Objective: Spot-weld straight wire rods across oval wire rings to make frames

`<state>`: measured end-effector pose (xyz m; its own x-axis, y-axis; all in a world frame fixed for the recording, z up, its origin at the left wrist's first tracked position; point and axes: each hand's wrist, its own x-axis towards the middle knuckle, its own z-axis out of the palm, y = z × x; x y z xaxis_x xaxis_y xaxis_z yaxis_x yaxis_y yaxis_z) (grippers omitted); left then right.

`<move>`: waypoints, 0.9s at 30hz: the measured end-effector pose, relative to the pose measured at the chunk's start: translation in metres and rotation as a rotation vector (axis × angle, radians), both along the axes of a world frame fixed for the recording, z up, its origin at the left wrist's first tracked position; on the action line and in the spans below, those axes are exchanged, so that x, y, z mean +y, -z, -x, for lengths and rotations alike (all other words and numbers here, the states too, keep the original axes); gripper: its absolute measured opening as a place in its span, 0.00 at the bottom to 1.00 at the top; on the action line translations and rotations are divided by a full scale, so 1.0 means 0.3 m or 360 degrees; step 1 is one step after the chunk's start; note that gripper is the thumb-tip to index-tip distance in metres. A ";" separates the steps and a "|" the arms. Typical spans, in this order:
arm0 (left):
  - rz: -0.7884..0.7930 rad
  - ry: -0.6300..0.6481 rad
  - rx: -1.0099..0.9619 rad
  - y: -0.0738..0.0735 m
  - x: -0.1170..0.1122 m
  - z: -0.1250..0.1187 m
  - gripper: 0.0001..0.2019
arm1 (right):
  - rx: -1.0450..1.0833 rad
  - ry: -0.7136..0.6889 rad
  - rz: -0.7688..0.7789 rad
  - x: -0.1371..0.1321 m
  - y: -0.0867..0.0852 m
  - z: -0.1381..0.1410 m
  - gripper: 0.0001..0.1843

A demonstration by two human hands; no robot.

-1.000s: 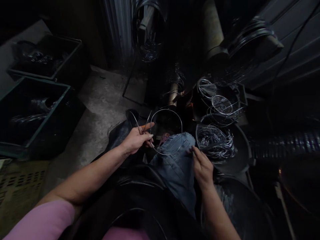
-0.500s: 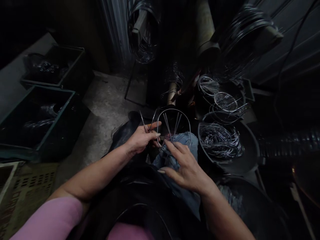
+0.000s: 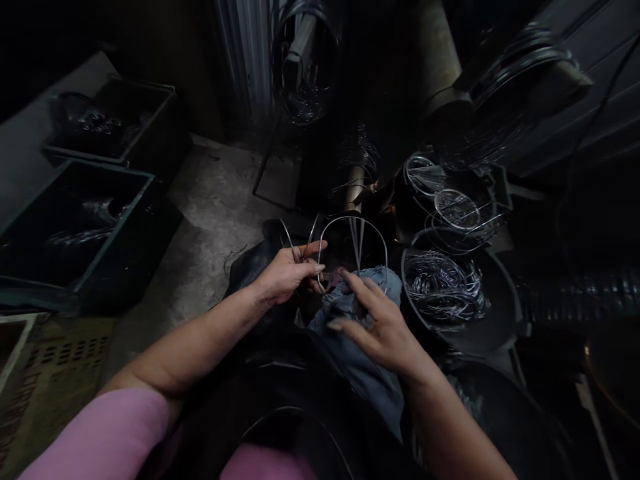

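My left hand [image 3: 287,275] is closed, thumb against fingers, around the side of a bent metal wire hoop [image 3: 379,230]. Thin wire ends [image 3: 286,232] stick up between its fingers. Inside the hoop, several straight wires [image 3: 357,240] stand close together, their lower ends vanishing behind the fingers of my right hand [image 3: 380,323]. That hand is spread, thumb apart from the fingers and slightly blurred, over a worn blue cloth [image 3: 350,347] on my lap. Whether its fingertips touch the wires I cannot tell.
A dark tub [image 3: 507,300] at right holds tangled wire [image 3: 445,287]. Behind it are wire rings [image 3: 457,208]. Wire coils [image 3: 305,110] hang ahead. Green-edged bins [image 3: 113,233] and a yellowish crate [image 3: 65,373] stand at left, beside concrete floor [image 3: 210,200].
The straight wires inside the hoop have gone from two spread groups to one narrow bunch. My right hand has moved slightly right. The whole view has shifted a little; my left hand keeps its grip.
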<state>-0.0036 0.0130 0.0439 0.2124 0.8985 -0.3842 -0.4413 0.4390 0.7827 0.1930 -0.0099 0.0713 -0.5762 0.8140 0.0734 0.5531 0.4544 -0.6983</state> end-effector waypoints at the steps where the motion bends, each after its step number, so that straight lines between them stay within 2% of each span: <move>1: 0.0008 -0.0005 -0.0002 -0.005 0.000 0.001 0.27 | -0.0125 -0.0081 -0.0040 -0.002 -0.009 0.006 0.38; 3: 0.0027 -0.0016 -0.0019 -0.017 -0.001 0.001 0.27 | -0.0321 -0.0164 -0.0173 -0.003 -0.013 0.019 0.42; 7: 0.0033 0.0004 -0.0077 -0.039 -0.004 -0.003 0.27 | -0.0545 -0.0097 -0.0447 0.005 0.011 0.053 0.33; 10: 0.0034 0.0046 -0.0134 -0.053 -0.005 -0.010 0.26 | -0.0656 -0.0085 -0.0411 0.009 0.021 0.071 0.29; 15: 0.0048 0.0129 -0.0150 -0.065 0.011 -0.027 0.26 | -0.0747 -0.0107 -0.0309 0.017 -0.002 0.076 0.27; 27: 0.0050 0.0124 -0.0208 -0.063 0.086 -0.061 0.28 | -0.0810 -0.0020 -0.0315 0.083 -0.030 0.063 0.26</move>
